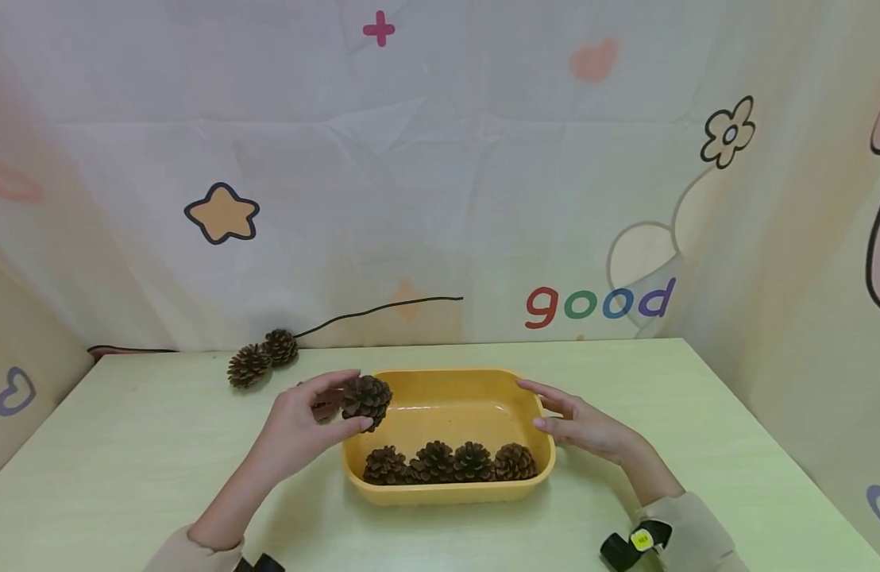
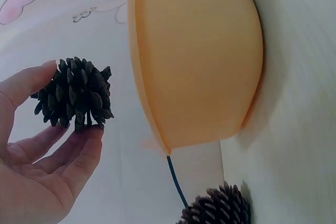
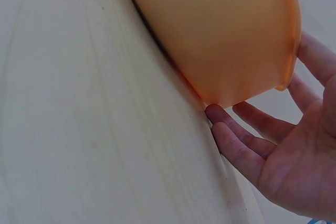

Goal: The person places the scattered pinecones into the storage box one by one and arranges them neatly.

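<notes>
My left hand (image 1: 307,421) holds a brown pine cone (image 1: 367,403) between thumb and fingers, raised over the left rim of a yellow basin (image 1: 447,494). In the left wrist view that pine cone (image 2: 76,95) hangs apart from the basin's outer wall (image 2: 199,66). Several more pine cones (image 1: 434,462) lie in a row inside, along the basin's near wall. My right hand (image 1: 583,425) grips the basin's right end; the right wrist view shows its fingers (image 3: 241,148) low by the base and others at the rim.
Two pine cones (image 1: 249,365) lie on the pale table (image 1: 125,445) at the back left. Another pine cone (image 1: 326,409) shows partly behind the left hand, beside the basin. A printed curtain (image 1: 440,199) closes off the back and sides.
</notes>
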Available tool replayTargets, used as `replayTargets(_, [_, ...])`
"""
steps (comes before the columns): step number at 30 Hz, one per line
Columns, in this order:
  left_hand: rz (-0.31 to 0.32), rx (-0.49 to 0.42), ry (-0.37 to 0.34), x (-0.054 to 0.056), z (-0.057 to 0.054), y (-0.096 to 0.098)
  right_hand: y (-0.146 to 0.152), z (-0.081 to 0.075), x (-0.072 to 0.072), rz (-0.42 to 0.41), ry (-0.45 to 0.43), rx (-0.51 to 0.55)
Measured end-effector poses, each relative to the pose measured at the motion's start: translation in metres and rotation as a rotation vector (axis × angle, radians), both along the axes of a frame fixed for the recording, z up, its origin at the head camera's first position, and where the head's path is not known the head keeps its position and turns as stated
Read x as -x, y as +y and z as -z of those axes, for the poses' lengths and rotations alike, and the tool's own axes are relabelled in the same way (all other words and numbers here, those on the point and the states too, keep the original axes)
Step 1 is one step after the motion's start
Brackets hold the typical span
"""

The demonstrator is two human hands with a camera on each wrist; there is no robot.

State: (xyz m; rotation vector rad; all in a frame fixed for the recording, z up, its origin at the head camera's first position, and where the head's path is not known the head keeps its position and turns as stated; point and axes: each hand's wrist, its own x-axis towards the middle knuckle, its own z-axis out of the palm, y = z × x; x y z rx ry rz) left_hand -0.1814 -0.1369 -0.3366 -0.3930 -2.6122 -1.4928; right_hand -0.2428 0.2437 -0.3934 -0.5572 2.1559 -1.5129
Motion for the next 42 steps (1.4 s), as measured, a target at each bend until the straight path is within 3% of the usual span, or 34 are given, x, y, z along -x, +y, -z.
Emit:
replayTargets(25, [0.101, -0.104, -0.023, 0.015, 0.002, 0.055, 0.000, 0.002, 0.001, -0.007, -0.004, 0.016])
replayTargets(32, [0.183, -0.082, 0.027, 0.019, 0.003, 0.075, 0.001, 0.001, 0.000, 0.007, -0.010, 0.010])
replayTargets(42, [0.234, -0.014, 0.005, 0.022, 0.006, 0.107, 0.001, 0.002, 0.001, -0.007, -0.015, 0.019])
